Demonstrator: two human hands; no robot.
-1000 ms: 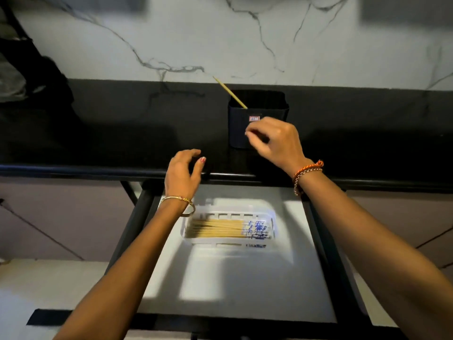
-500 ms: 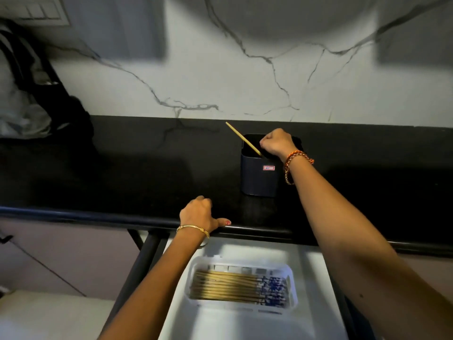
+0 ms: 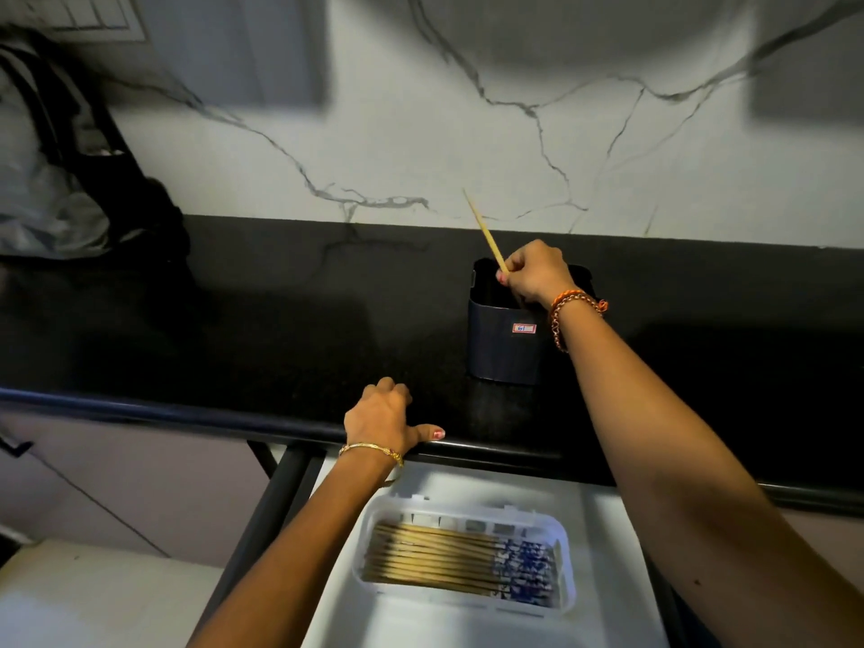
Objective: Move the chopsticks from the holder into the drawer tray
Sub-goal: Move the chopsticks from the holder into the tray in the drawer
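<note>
- Head view looks down at a black counter with a white stone wall behind it.
- A dark box-shaped holder stands upright on the counter, near the wall. It has a small red and white sticker on its front.
- The right hand is over the open top of the holder. Its fingers are curled tight around one chopstick.
- That chopstick is thin and tan. It sticks up out of the hand and leans to the left, with its tip in front of the wall. Its lower end is hidden by the hand and the holder.
- The right wrist has an orange and bead bracelet.
- The left hand rests on the front edge of the counter. Its fingers are bent loosely and hold nothing, and the thumb points out to the right along the edge.
- The left wrist has a thin gold bracelet.
- Below the counter a white drawer is pulled open.
- A white tray sits in the drawer.
- Many chopsticks lie flat in the tray, side by side, with blue and white ends to the right.
- A dark bag sits far left on the counter.
</note>
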